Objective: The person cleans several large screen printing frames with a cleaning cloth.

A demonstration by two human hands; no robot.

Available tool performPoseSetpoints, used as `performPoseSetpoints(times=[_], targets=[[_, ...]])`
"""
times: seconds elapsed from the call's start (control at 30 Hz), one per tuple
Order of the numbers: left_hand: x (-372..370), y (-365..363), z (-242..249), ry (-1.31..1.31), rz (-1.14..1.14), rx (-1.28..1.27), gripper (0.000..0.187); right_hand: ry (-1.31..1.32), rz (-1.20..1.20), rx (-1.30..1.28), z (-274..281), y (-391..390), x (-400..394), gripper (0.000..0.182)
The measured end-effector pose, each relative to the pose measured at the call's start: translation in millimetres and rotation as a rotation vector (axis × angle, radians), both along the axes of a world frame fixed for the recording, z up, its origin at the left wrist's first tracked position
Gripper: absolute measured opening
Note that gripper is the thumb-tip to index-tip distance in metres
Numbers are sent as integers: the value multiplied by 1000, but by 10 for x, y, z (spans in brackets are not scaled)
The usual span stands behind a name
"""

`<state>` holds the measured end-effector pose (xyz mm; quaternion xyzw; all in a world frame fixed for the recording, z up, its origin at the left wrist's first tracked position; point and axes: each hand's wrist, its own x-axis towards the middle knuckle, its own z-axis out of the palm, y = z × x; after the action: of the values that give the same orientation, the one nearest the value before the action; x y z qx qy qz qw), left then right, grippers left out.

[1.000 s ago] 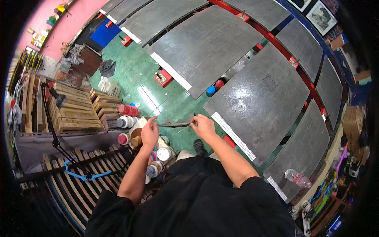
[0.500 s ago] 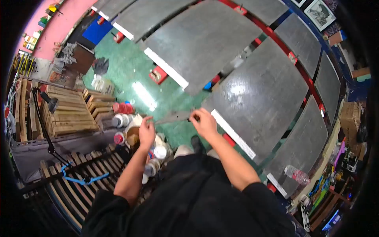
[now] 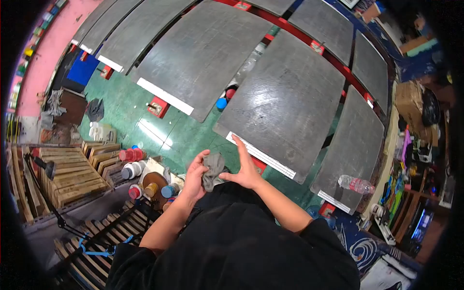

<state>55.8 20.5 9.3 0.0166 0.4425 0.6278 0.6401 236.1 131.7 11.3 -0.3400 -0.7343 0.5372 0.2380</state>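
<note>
A crumpled grey rag (image 3: 213, 170) is bunched up in front of my body. My left hand (image 3: 195, 178) grips it from the left, with fingers curled round its edge. My right hand (image 3: 248, 169) is open beside the rag, its fingers stretched upward and its thumb tip close to the cloth. Just beyond the right fingertips lies the white ruled strip (image 3: 263, 156) along the near edge of a large dark grey panel (image 3: 285, 101).
More grey panels rest on red supports (image 3: 158, 106) ahead. Bottles and jars (image 3: 170, 190) crowd the floor at left, by stacked wooden frames (image 3: 72, 174) and a slatted rack (image 3: 92, 241). A clear plastic bottle (image 3: 356, 184) lies on the right panel.
The rag, stretched between both hands before, is now bunched in my left hand. My right hand has let go and spread its fingers. The view has shifted to the right.
</note>
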Motion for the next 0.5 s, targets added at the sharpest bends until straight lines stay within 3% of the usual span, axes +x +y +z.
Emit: performPoseSetpoints(times=[0.03,0.1,0.17,0.2,0.23,0.27,0.3,0.33,0.4,0.5], targets=[[70,37,55,-7,-79,42,54,-3,-21,5,-81,-12,50,111],[267,186,108,2,-147,66,51,498,115,-863,-262,-103,115,126],[474,336,139,411,-288,314,52,611,121,-908,-352,-160,202,116],[531,369,163,624,-343,308,48,688,105,-1060,-260,-141,246,106],[553,445,303,621,-355,315,48,769,89,-1213,-205,-117,291,97],[545,504,456,910,-445,380,45,840,80,-1332,-455,-133,369,71],[550,562,548,1199,-531,443,42,848,68,-1330,-438,-113,452,71],[569,627,468,1281,-471,523,39,822,63,-1354,-416,-75,554,62],[677,769,544,1217,-469,464,42,675,-26,-1334,-241,46,661,42],[798,977,772,1127,-563,348,50,477,-117,-1203,-175,363,859,39]])
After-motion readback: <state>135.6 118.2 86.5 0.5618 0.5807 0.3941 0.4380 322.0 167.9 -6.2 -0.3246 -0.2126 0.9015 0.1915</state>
